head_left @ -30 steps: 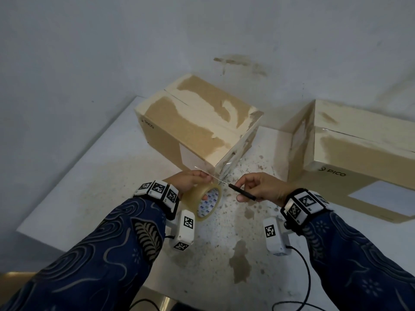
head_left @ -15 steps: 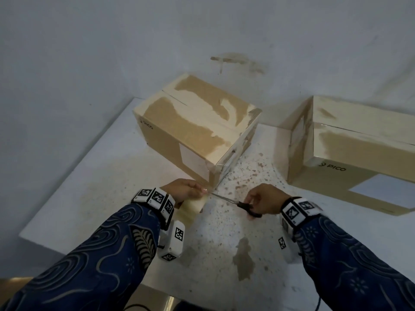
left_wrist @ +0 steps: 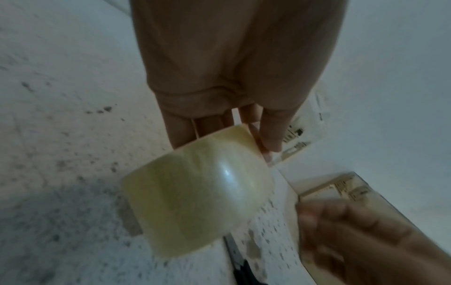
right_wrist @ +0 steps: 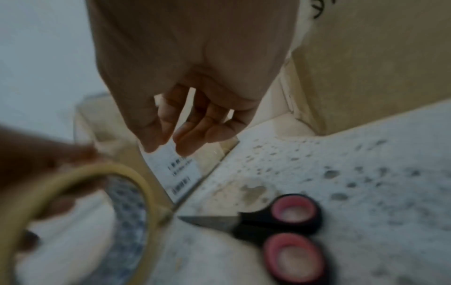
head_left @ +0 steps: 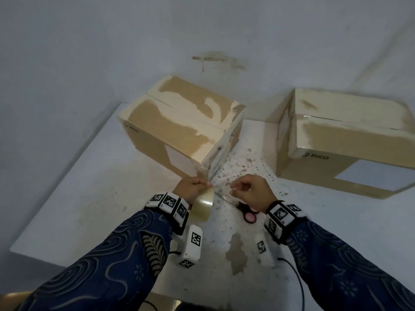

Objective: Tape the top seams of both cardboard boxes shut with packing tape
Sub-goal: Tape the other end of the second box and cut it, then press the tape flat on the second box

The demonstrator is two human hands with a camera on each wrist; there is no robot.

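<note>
Before the left box point(head_left: 179, 131), left hand point(head_left: 190, 189) pinches tape roll point(head_left: 203, 204); right hand point(head_left: 251, 194) grip loosely spread

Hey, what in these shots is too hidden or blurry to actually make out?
- Scissors blades: head view, covered by the right hand.
- Right cardboard box: head view, cut off by the right edge.
- Label print on the left cardboard box: right wrist view, blurred.
- Tape roll loose end: left wrist view, too blurred to find.

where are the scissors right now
The scissors lie flat on the table, just below the right hand in the head view, right of the tape roll that the left hand holds.
</note>
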